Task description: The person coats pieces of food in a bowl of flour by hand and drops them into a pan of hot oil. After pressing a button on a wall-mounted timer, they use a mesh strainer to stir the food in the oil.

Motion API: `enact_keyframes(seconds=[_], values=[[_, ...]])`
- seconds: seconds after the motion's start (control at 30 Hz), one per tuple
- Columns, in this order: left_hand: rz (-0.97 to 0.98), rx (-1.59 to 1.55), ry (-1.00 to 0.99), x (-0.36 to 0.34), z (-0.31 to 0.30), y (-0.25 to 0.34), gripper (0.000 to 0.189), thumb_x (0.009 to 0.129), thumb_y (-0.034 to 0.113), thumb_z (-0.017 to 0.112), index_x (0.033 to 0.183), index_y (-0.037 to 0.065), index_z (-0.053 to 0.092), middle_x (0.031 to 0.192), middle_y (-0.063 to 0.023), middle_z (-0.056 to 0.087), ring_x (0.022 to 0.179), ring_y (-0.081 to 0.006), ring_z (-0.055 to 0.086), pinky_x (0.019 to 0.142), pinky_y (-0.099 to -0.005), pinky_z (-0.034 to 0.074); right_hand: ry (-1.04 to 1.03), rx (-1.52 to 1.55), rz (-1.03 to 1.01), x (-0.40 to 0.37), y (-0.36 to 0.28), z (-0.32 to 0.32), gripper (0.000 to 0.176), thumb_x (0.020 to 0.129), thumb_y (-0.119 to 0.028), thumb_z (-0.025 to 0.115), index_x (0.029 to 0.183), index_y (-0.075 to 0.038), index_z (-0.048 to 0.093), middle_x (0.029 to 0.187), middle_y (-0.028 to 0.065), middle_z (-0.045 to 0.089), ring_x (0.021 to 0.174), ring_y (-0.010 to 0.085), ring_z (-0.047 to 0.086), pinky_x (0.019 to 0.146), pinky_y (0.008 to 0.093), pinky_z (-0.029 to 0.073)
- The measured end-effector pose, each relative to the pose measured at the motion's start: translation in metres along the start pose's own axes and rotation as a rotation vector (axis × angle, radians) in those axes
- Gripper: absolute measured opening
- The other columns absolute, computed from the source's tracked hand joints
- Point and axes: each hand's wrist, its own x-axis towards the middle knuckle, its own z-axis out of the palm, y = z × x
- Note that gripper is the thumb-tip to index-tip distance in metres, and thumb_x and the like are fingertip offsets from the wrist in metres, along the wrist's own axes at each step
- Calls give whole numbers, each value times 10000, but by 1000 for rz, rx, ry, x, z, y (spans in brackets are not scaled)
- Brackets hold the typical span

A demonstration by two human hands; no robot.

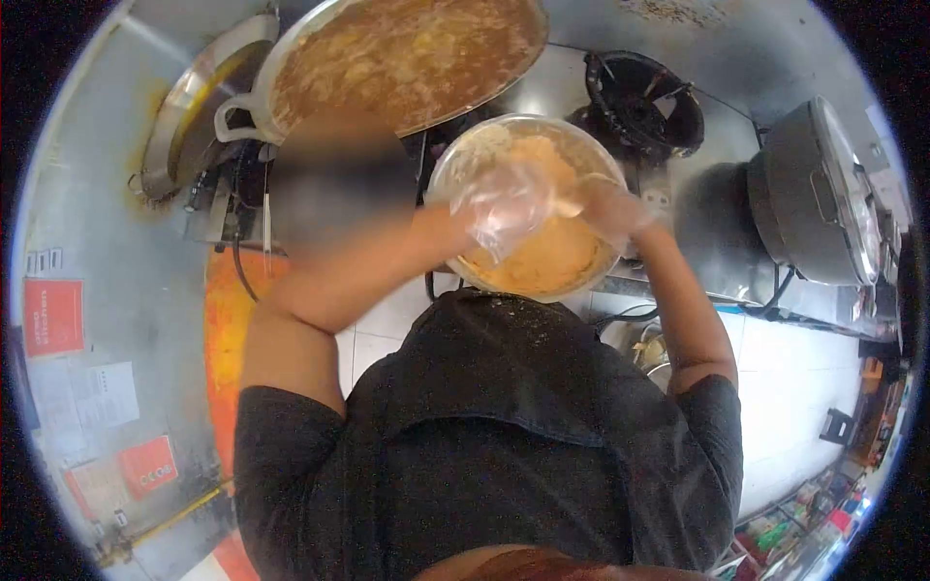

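A round metal bowl (455,160) of orange-yellow batter sits in front of my chest, by the stove. My left hand (504,201), inside a loose clear plastic glove, hangs over the batter in the middle of the bowl. The crumpled glove hides its fingers. My right hand (612,208) is at the bowl's right rim, fingers curled on the edge. Both forearms reach in from my dark grey shirt (504,436).
A wide pan (407,58) of brown-yellow liquid stands on the stove beyond the bowl. An unlit black gas burner (641,97) lies to its right and a lidded steel pot (814,194) further right. A metal lid (194,107) leans at far left. White floor tiles (794,387) show below.
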Motion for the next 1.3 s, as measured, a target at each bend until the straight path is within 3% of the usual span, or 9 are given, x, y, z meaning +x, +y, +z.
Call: enact_keyframes(seconds=[0.1, 0.27, 0.4, 0.47, 0.6, 0.9, 0.97, 1.1, 1.3], values=[[-126, 100, -44, 3, 118, -3, 293, 838, 204, 555, 1052, 38, 668, 1015, -167, 677, 892, -308, 665, 754, -452, 529, -18, 135, -22, 43, 8, 29, 386, 909, -336, 522, 1227, -130, 598, 1198, 165, 596, 1178, 316, 524, 1031, 418, 374], [32, -52, -345, -13, 129, -36, 291, 817, 174, 557, 1038, 27, 677, 1074, -179, 665, 1004, -297, 645, 822, -439, 512, -424, 66, 101, 71, -38, 22, 473, 862, -437, 543, 1230, -145, 601, 1245, 136, 597, 1147, 292, 558, 971, 405, 421], [176, 96, -672, -6, 116, -42, 306, 817, 240, 565, 997, 33, 702, 1086, -182, 666, 1034, -305, 634, 847, -427, 503, -324, 71, -2, 65, -24, 35, 437, 824, -430, 570, 1037, -67, 689, 1026, 175, 677, 953, 306, 639, 840, 416, 478], [62, -13, -620, -15, 104, -43, 283, 814, 245, 568, 988, 69, 704, 1057, -149, 677, 1015, -302, 639, 825, -419, 504, -460, 19, -23, 61, -21, 37, 470, 861, -426, 534, 1215, -125, 606, 1185, 154, 626, 1084, 295, 592, 926, 406, 442], [-131, -105, -576, -20, 83, -36, 273, 825, 267, 557, 981, 99, 705, 1054, -118, 684, 991, -292, 644, 810, -422, 501, -481, 169, 78, 69, -22, 56, 461, 852, -421, 554, 1182, -106, 622, 1157, 164, 632, 1064, 310, 599, 922, 414, 444], [-26, -286, -316, -25, 142, -47, 256, 815, 255, 557, 940, 107, 724, 1031, -147, 684, 956, -321, 651, 803, -436, 502, -202, 188, 14, 56, -39, 65, 543, 871, -357, 539, 1356, -123, 474, 1166, 185, 617, 1074, 336, 590, 942, 453, 433], [-44, -327, -396, -24, 125, -43, 251, 820, 252, 550, 926, 112, 730, 1015, -146, 688, 962, -326, 650, 798, -451, 498, -111, 10, -320, 59, -32, 73, 521, 866, -327, 547, 1335, -103, 506, 1144, 221, 612, 1062, 334, 594, 941, 436, 434], [-7, 46, -665, -15, 129, -27, 243, 813, 255, 571, 931, 128, 741, 1010, -133, 697, 984, -337, 643, 780, -513, 479, -286, 48, -146, 72, -48, 73, 459, 855, -324, 548, 1222, -50, 583, 1028, 228, 647, 956, 346, 632, 870, 416, 472], [78, 191, -523, -33, 152, -19, 248, 781, 232, 620, 958, 103, 737, 1041, -132, 694, 985, -350, 643, 766, -540, 464, -249, -109, -39, 59, -49, 80, 338, 827, -296, 570, 996, -9, 620, 897, 204, 670, 815, 348, 658, 760, 421, 506]])
